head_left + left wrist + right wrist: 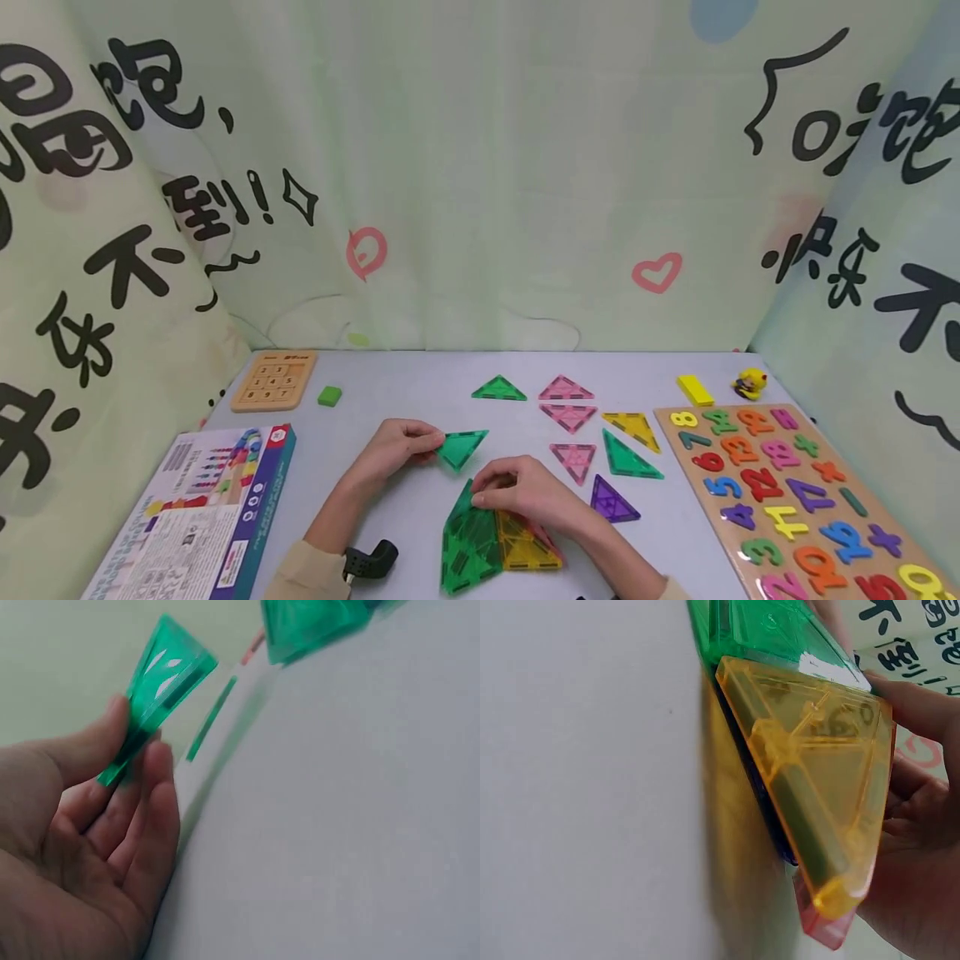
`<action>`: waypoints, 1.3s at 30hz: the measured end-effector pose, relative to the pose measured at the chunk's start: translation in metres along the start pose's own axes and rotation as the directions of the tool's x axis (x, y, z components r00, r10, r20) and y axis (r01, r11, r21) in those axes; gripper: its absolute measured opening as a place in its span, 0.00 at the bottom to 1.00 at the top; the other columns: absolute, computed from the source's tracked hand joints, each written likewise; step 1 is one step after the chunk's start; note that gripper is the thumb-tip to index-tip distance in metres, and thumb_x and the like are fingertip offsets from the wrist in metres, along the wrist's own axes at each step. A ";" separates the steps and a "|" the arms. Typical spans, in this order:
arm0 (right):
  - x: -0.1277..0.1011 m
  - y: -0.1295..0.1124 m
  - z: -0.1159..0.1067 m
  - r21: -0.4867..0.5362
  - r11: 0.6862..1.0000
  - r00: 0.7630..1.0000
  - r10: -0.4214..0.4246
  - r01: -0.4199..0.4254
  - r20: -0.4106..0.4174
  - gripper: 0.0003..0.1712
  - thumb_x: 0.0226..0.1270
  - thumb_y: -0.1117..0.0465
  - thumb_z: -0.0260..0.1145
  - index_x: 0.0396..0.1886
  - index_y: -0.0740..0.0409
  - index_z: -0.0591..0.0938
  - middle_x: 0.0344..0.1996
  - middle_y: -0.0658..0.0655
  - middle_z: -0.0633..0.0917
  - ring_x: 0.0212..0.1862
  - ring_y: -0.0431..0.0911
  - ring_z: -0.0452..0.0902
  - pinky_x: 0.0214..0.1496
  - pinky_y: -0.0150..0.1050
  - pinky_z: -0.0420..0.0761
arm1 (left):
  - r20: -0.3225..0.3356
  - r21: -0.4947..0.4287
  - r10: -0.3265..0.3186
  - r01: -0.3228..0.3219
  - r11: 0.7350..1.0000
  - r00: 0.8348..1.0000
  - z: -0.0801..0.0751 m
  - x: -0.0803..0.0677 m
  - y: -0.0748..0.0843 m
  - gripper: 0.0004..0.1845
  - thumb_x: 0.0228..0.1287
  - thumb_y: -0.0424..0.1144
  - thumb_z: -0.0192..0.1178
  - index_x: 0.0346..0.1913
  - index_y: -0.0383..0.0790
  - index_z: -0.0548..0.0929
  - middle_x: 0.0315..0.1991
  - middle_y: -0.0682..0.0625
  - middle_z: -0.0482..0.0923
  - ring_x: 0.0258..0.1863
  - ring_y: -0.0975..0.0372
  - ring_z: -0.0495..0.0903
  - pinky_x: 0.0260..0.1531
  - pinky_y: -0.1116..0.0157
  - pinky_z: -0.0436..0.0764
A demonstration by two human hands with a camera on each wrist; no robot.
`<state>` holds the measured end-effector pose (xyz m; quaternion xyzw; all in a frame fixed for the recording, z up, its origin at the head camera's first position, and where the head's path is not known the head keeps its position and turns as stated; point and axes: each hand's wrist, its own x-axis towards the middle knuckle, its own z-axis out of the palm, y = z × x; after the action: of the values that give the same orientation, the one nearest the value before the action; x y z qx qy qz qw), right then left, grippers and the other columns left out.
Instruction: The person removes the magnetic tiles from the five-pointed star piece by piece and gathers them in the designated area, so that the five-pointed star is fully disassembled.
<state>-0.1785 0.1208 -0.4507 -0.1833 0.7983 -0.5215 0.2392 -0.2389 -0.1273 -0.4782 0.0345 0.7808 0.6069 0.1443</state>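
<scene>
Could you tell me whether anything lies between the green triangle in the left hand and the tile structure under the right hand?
Nothing visible does. The left hand pinches the green triangle just above and left of the tile structure. Only bare table shows between them. The right hand grips the structure's top.

My left hand [395, 451] pinches a translucent green triangle [459, 448]; my right hand [525, 492] rests on green-and-yellow tiles [491, 546] on the pale grey bench [420, 400].

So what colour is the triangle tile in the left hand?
Translucent green triangle tile, clearest in the left wrist view.
</scene>
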 end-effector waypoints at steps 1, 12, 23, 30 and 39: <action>-0.001 0.000 0.000 0.005 1.000 1.000 0.001 -0.001 0.001 0.14 0.67 0.50 0.68 0.44 0.53 0.87 0.36 0.50 0.88 0.41 0.44 0.80 0.49 0.38 0.76 | -0.031 0.005 0.001 -0.001 1.000 1.000 0.004 0.005 0.002 0.14 0.62 0.44 0.69 0.41 0.34 0.89 0.28 0.53 0.84 0.27 0.65 0.79 0.32 0.69 0.79; -0.012 0.002 -0.001 0.013 1.000 1.000 -0.005 0.005 -0.006 0.14 0.69 0.50 0.65 0.47 0.53 0.86 0.39 0.49 0.87 0.43 0.44 0.80 0.50 0.36 0.77 | -0.203 0.362 0.079 0.000 0.932 0.976 0.051 0.045 0.034 0.12 0.59 0.51 0.71 0.34 0.45 0.92 0.26 0.52 0.85 0.26 0.63 0.75 0.24 0.68 0.70; -0.012 0.000 0.001 0.038 0.999 1.000 -0.008 0.009 -0.018 0.15 0.69 0.52 0.66 0.48 0.55 0.85 0.39 0.50 0.87 0.42 0.42 0.81 0.49 0.34 0.77 | -0.214 0.525 0.162 -0.026 0.851 0.963 0.058 0.039 0.034 0.19 0.58 0.55 0.70 0.46 0.46 0.87 0.36 0.49 0.80 0.30 0.61 0.75 0.27 0.65 0.70; -0.010 -0.001 0.004 0.097 0.995 0.999 -0.003 0.007 -0.042 0.15 0.69 0.53 0.66 0.50 0.56 0.85 0.44 0.53 0.88 0.45 0.42 0.81 0.50 0.34 0.78 | -0.016 0.388 0.120 -0.104 0.916 0.993 0.034 0.009 0.022 0.11 0.63 0.46 0.66 0.43 0.44 0.87 0.32 0.52 0.83 0.29 0.63 0.76 0.30 0.66 0.74; -0.011 0.003 0.006 0.144 0.989 0.998 -0.012 0.021 -0.063 0.16 0.71 0.53 0.64 0.51 0.56 0.85 0.49 0.55 0.87 0.50 0.44 0.80 0.54 0.35 0.78 | 0.349 0.238 0.067 -0.157 0.958 0.935 0.015 -0.013 0.014 0.09 0.65 0.39 0.66 0.43 0.39 0.88 0.37 0.50 0.86 0.31 0.64 0.74 0.32 0.67 0.74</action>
<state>-0.1659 0.1235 -0.4533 -0.1558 0.7637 -0.5856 0.2224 -0.2238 -0.1123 -0.4657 0.2015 0.8145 0.4908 0.2348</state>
